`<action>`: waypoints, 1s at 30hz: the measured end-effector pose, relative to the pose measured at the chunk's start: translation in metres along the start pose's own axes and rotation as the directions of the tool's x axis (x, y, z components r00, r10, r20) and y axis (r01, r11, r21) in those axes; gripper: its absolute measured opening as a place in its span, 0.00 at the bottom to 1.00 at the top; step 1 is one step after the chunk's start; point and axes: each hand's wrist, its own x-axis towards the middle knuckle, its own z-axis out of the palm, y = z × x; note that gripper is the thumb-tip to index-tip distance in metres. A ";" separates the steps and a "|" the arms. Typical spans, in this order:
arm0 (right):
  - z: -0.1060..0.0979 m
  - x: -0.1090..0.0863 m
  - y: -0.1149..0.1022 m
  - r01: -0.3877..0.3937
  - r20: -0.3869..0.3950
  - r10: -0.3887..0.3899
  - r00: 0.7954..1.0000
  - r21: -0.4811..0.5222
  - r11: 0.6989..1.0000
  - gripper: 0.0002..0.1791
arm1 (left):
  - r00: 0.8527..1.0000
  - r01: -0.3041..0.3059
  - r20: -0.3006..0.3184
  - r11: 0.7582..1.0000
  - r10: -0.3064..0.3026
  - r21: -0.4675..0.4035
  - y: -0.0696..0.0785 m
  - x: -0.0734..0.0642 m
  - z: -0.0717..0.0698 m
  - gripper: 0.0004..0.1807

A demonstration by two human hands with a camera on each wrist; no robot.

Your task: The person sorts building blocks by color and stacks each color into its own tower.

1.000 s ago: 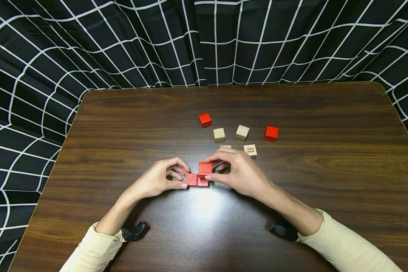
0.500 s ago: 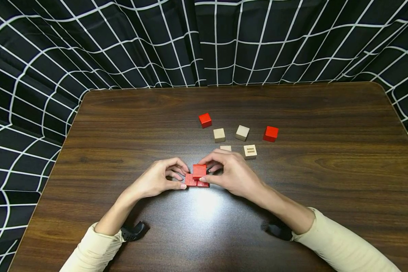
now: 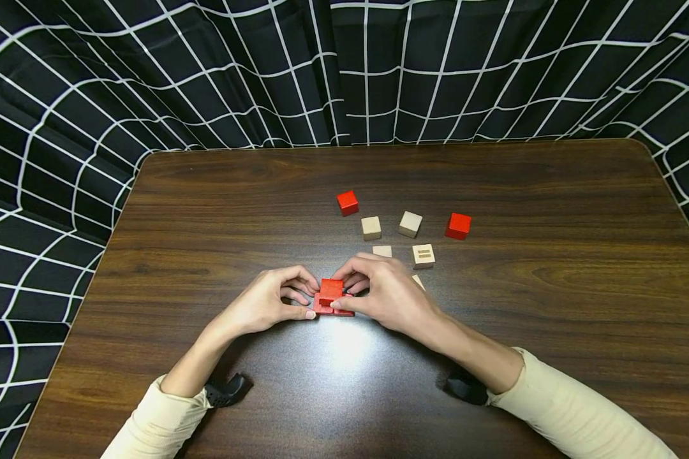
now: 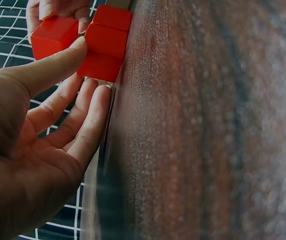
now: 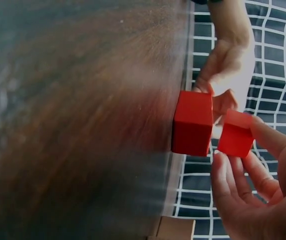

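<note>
Two red cubes stand side by side on the table, and the left one (image 3: 323, 310) has my left hand (image 3: 266, 299) at its outer end. That hand's thumb and fingers pinch it from the near and far sides. My right hand (image 3: 387, 290) grips a third red cube (image 3: 331, 290) between thumb and fingertips. In the right wrist view this held cube (image 5: 235, 134) is apart from the lower pair (image 5: 192, 122), with a gap between. Seen from the left wrist, the held cube (image 4: 55, 37) likewise hangs over the lower cubes (image 4: 105, 42).
Behind the hands lie loose blocks: a red cube (image 3: 347, 203), another red cube (image 3: 457, 225), and several pale wooden ones, including one marked with two bars (image 3: 423, 255). One pale block (image 3: 418, 281) peeks out behind the right hand. A black gridded curtain (image 3: 344, 76) borders the table (image 3: 207, 210).
The right hand has moved left with its red cube, from over the right lower cube to over the seam between the two. The left hand has stayed in place.
</note>
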 end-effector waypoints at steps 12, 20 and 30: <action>0.005 0.004 -0.001 0.022 0.012 -0.022 1.000 -0.032 0.999 0.16 | 1.000 -0.009 -0.007 0.999 0.009 0.030 -0.002 0.002 0.000 0.20; 0.008 0.007 -0.003 0.004 0.040 -0.002 0.999 -0.039 0.999 0.17 | 1.000 -0.003 -0.014 0.999 0.004 0.033 -0.001 0.002 0.001 0.20; 0.012 0.006 -0.001 0.039 0.052 -0.035 0.998 -0.065 0.997 0.15 | 1.000 0.000 -0.011 0.999 0.001 0.041 -0.001 0.000 0.001 0.20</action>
